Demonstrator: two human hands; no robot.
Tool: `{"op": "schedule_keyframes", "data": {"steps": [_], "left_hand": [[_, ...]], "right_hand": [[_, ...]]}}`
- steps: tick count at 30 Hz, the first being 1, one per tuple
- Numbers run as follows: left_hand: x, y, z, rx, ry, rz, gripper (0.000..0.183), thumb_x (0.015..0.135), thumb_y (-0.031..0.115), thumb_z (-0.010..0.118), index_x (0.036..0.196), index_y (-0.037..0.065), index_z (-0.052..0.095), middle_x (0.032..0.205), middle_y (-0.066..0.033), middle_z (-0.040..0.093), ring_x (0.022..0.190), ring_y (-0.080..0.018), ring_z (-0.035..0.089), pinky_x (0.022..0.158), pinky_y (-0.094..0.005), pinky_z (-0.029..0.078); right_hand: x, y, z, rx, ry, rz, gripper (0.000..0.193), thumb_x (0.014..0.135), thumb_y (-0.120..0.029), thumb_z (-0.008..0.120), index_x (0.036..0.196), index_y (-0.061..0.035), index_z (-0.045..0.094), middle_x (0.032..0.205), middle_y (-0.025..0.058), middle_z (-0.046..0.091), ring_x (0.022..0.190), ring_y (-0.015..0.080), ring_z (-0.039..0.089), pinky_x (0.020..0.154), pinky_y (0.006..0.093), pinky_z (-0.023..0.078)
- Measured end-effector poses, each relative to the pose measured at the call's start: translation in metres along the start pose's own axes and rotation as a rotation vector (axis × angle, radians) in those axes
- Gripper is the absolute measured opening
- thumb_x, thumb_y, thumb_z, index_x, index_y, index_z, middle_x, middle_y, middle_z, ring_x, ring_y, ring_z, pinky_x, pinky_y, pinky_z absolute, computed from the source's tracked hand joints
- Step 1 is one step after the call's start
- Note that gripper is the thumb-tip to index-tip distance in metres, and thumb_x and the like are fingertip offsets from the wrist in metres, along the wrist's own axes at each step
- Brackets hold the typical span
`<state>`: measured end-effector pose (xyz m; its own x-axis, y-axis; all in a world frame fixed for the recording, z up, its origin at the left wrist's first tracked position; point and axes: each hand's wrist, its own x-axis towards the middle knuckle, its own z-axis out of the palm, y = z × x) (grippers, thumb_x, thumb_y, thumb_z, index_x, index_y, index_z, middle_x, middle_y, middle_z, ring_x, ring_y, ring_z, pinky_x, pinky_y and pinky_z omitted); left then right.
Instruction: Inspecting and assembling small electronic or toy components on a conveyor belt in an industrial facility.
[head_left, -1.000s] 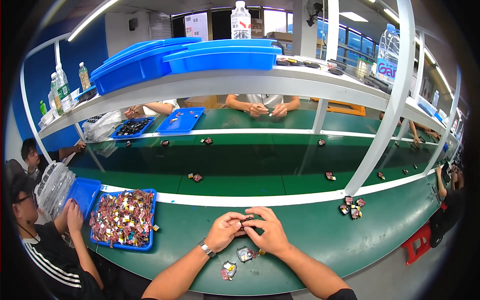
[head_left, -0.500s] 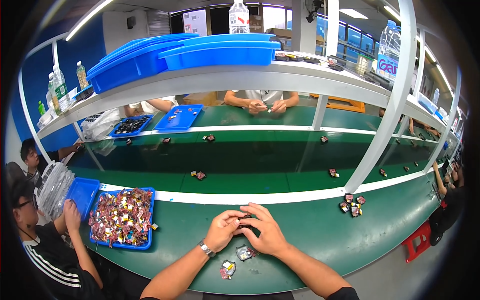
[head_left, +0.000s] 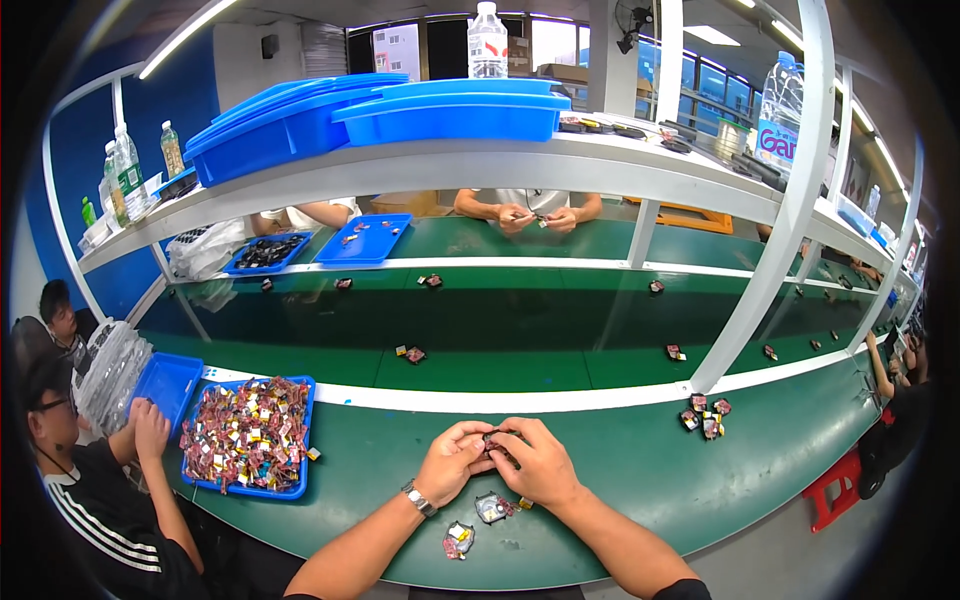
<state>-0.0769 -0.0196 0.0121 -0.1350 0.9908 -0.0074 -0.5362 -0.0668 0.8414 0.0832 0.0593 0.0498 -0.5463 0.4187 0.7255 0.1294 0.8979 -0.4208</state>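
Head view: left hand (head_left: 452, 465) and right hand (head_left: 537, 468) are pinching a black part (head_left: 491, 441).
Two electronic assemblies (head_left: 459, 541) are lying nearby.

Smooth green tabletop (head_left: 370, 450) with soft sheen, smooth blue plastic trays (head_left: 450, 122), shiny metal wristwatch (head_left: 420, 498)

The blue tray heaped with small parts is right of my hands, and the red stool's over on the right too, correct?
Not quite: in the head view, the heaped blue tray is left of your left hand and right hand; the red stool is indeed on the right.
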Motion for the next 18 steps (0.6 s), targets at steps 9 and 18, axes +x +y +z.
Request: {"op": "schedule_keyframes", "data": {"steps": [9,18], "left_hand": [[0.0011,-0.0006,0.006,0.028,0.022,0.003,0.023,0.1,0.005,0.052,0.122,0.0,0.053,0.115,-0.0105,0.064,0.106,-0.018,0.065,0.09,-0.0338,0.058],[0.0016,-0.003,0.0044,0.174,0.14,0.071,0.018,0.098,0.005,0.055,0.116,0.0,0.055,0.107,-0.0094,0.066,0.097,-0.015,0.066,0.08,-0.0299,0.059]], "right_hand": [[-0.0044,0.0062,0.0057,-0.088,-0.037,-0.011,0.019,0.075,-0.004,0.076,0.093,-0.0049,0.069,0.099,0.0064,0.065,0.087,0.0228,0.065,0.071,0.0341,0.056],[-0.0044,0.0087,0.0046,0.33,-0.057,0.324,0.024,0.081,-0.002,0.07,0.105,-0.0008,0.067,0.103,0.0105,0.064,0.084,0.0208,0.069,0.07,0.029,0.057]]}}
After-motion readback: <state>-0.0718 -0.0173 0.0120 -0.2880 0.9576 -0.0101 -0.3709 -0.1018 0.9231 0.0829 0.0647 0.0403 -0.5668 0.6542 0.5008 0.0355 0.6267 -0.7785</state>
